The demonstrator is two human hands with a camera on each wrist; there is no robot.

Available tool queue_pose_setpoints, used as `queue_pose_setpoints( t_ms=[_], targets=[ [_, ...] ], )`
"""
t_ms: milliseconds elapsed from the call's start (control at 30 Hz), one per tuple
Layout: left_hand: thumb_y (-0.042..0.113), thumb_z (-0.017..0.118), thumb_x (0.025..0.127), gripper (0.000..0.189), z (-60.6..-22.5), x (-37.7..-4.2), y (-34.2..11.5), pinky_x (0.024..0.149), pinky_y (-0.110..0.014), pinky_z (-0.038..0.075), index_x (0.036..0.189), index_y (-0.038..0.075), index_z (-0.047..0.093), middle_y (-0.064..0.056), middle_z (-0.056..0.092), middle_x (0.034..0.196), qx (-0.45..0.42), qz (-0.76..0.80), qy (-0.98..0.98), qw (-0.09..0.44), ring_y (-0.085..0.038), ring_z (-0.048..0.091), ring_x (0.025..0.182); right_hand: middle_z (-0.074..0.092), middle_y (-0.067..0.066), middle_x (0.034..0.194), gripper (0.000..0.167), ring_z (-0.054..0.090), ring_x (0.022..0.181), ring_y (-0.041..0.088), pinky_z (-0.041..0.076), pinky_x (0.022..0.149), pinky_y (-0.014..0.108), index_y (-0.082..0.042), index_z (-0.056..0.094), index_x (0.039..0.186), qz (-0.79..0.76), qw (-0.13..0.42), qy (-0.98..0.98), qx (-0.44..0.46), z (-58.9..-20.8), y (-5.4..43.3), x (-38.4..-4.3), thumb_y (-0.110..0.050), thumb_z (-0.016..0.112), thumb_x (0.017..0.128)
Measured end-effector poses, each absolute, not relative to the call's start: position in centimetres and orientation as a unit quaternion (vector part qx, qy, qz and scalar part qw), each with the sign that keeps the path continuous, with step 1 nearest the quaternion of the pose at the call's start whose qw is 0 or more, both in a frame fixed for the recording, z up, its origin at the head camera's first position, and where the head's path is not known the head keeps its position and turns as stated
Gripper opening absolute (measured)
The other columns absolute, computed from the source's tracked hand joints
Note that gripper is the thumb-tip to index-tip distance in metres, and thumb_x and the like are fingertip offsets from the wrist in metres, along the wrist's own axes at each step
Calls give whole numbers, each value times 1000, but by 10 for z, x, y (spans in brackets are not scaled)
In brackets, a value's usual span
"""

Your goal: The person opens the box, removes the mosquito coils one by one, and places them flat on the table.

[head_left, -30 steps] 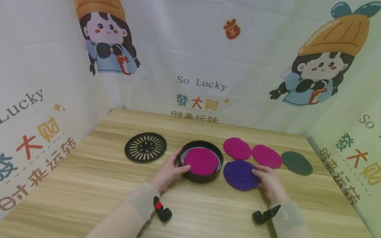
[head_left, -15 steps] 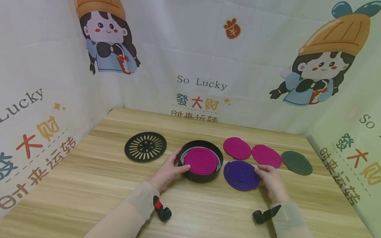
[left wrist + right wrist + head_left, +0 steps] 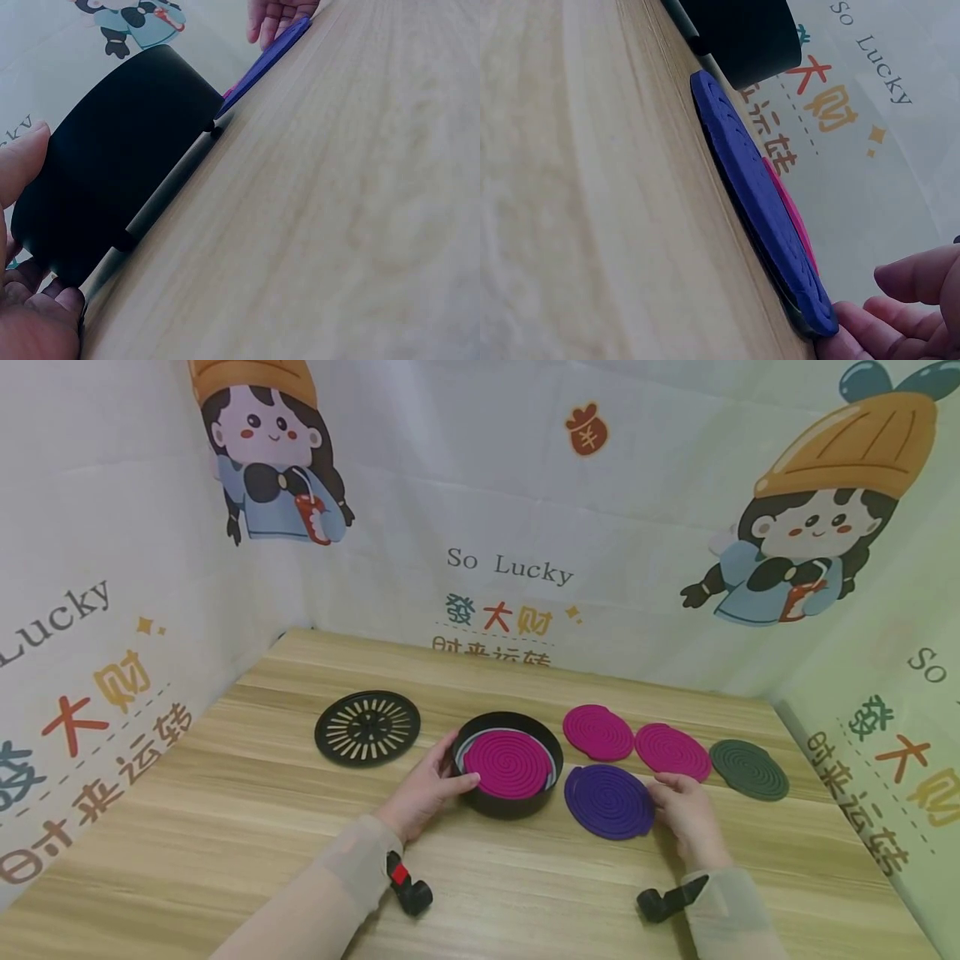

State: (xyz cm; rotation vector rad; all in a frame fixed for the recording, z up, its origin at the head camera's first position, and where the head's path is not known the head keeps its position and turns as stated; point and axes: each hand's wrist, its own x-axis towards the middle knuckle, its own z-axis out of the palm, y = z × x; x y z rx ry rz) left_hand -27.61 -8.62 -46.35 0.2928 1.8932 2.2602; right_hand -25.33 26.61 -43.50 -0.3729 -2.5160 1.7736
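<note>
My left hand (image 3: pixel 422 793) grips the left side of a black round mosquito coil holder (image 3: pixel 506 808), thumb at its rim. In the left wrist view its fingertips curl under the lower edge of the holder (image 3: pixel 124 142). A magenta mosquito coil (image 3: pixel 506 766) lies inside the holder over a pale lining. Just right of it, a purple mosquito coil (image 3: pixel 609 803) lies flat on the table. At this coil's right edge is my right hand (image 3: pixel 688 818). The right wrist view shows its thumb raised apart from the purple coil (image 3: pixel 754 187), fingers touching the edge.
Behind the purple coil lie two more magenta coils (image 3: pixel 597 732) and a dark green coil (image 3: pixel 748 770) in a row. A black slotted lid (image 3: pixel 367 729) rests at the left. Printed cloth (image 3: pixel 390 485) encloses the wooden table (image 3: pixel 187 827) at the back and sides.
My right thumb has come off the purple coil and the hand has shifted slightly right. The left hand and holder stay in place.
</note>
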Motion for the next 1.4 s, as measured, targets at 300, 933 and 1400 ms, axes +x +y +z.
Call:
queue_pose_setpoints(
  t_ms=[300,933,1400],
  targets=[
    [2,70,84,89,-460,-276,-86,114,-35,22,154,9,16,-13,16,159,97,755,643,85,-25,15,145,64,11,103,45,57,77,0,50,68,17,16,39,132,586,19,-801,-119,-431,269,-253,-8,50,96],
    [1,69,85,88,-465,-279,-81,115,-36,19,154,8,15,-14,13,159,100,758,639,86,-26,14,145,63,-7,96,45,62,83,4,53,82,25,9,45,132,613,6,-789,-54,-372,238,-265,-16,57,96],
    [1,69,86,88,-464,-277,-86,115,-36,20,154,8,14,-14,13,159,95,758,639,86,-26,13,145,65,5,102,45,64,86,9,53,85,27,9,45,135,692,8,-722,7,-369,165,-296,-7,57,94]
  ],
)
